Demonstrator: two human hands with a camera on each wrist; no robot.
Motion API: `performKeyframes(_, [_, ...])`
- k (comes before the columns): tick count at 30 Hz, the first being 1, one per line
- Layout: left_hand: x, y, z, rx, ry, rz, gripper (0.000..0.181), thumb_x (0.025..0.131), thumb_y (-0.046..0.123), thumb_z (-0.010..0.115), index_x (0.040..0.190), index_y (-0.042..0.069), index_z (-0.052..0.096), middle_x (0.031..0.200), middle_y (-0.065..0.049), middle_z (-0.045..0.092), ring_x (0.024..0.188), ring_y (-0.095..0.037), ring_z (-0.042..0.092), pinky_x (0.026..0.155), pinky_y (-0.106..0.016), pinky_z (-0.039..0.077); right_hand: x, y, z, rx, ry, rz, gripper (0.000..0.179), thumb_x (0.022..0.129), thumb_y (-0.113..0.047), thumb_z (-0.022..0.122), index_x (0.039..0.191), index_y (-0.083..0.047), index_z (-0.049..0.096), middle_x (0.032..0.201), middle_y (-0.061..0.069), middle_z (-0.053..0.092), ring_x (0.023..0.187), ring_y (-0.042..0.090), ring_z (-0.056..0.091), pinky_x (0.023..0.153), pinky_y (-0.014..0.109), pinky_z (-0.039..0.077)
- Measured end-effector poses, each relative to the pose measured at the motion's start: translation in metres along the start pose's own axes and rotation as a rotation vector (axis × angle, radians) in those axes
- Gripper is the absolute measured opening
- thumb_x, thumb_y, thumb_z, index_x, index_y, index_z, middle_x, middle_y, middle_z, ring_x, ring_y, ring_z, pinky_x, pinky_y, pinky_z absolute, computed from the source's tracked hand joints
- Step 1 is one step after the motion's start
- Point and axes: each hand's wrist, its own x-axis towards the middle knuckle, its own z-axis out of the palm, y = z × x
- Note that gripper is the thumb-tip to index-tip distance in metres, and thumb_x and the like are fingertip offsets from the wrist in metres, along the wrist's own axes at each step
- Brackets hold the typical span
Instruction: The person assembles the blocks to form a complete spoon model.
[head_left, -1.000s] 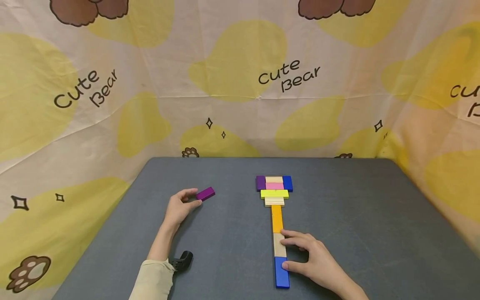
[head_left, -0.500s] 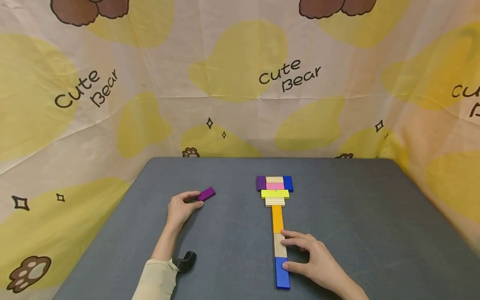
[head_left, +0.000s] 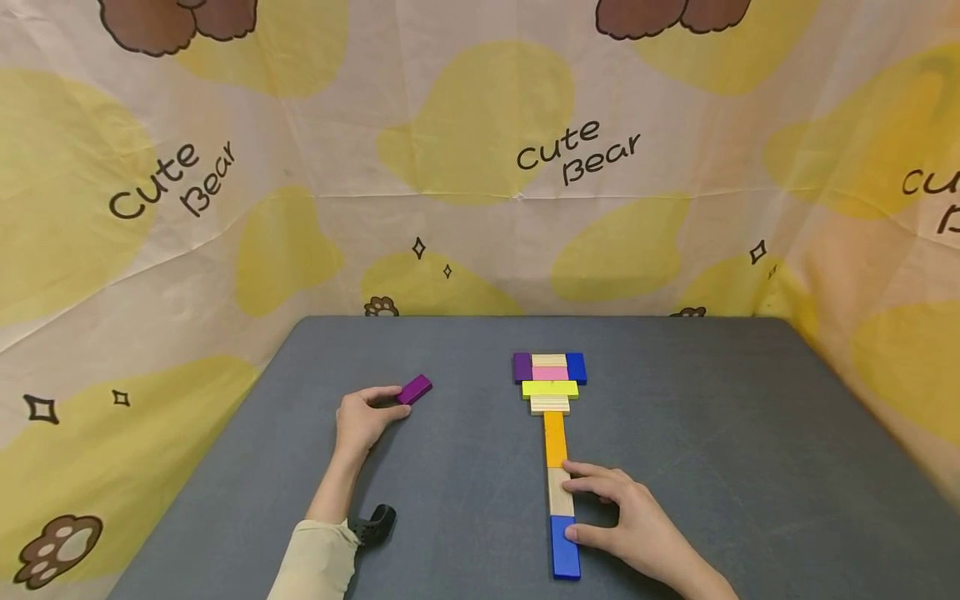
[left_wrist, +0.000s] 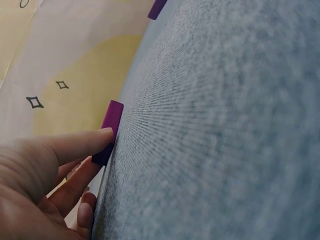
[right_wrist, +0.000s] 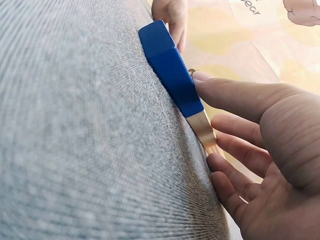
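My left hand (head_left: 363,425) pinches a purple block (head_left: 415,389) between thumb and fingers, low over the table left of the pattern; the left wrist view shows the thumb on the block's near face. On the right, a flat figure of blocks runs toward me. Its stem has an orange block (head_left: 555,439), a plain wood block (head_left: 559,493) and a blue block (head_left: 566,557) end to end. My right hand (head_left: 633,517) rests beside the stem, thumb at the blue block and fingertips at the plain one, its fingers loosely spread.
Atop the stem lie plain wood blocks (head_left: 550,405), a lime-yellow block (head_left: 550,389) and a pink block (head_left: 550,372), flanked by a dark purple block (head_left: 522,368) and another blue block (head_left: 576,368). The grey table (head_left: 457,500) meets a printed cloth (head_left: 480,225) behind.
My left hand has shifted slightly to the right with the purple block in its fingers. The right hand and the figure of blocks stay where they were.
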Motion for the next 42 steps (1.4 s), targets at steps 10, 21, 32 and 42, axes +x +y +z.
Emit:
performKeyframes(10, [-0.0001,-0.0003,0.002,0.014,0.02,0.004,0.037,0.072,0.014,0.089,0.107,0.007,0.077,0.112,-0.015,0.07,0.116,-0.031,0.054,0.097,-0.047,0.037,-0.0001,-0.0001,0.0004,-0.001,0.004,0.0,0.051,0.075,-0.052,0.081,0.119,-0.03,0.069,0.139,-0.014,0.053,0.119,0.017,0.049,0.09,0.037,0.049])
performKeyframes(21, [-0.0014,-0.0002,0.0024,-0.009,0.014,-0.004,0.035,0.077,0.018,0.086,0.109,0.008,0.076,0.115,-0.014,0.069,0.118,-0.03,0.054,0.097,-0.047,0.037,-0.0005,0.001,0.0009,0.003,0.011,-0.017,0.051,0.075,-0.053,0.08,0.119,-0.03,0.069,0.139,-0.014,0.053,0.119,0.017,0.049,0.09,0.035,0.049])
performKeyframes(32, [-0.0013,0.0007,0.0035,-0.023,-0.008,0.016,0.033,0.079,0.025,0.084,0.107,0.01,0.078,0.113,-0.012,0.069,0.111,-0.026,0.057,0.09,-0.045,0.042,-0.0006,0.0018,0.0005,-0.004,0.004,-0.008,0.052,0.075,-0.055,0.079,0.12,-0.031,0.069,0.139,-0.014,0.052,0.119,0.017,0.049,0.09,0.035,0.049])
performKeyframes(42, [-0.0012,0.0015,0.0039,-0.044,-0.007,0.024,0.032,0.08,0.025,0.084,0.106,0.009,0.078,0.111,-0.011,0.07,0.109,-0.024,0.058,0.088,-0.042,0.042,0.0005,0.0008,0.0004,-0.019,0.001,0.0,0.052,0.075,-0.056,0.079,0.12,-0.032,0.069,0.139,-0.015,0.052,0.117,0.016,0.049,0.089,0.036,0.049])
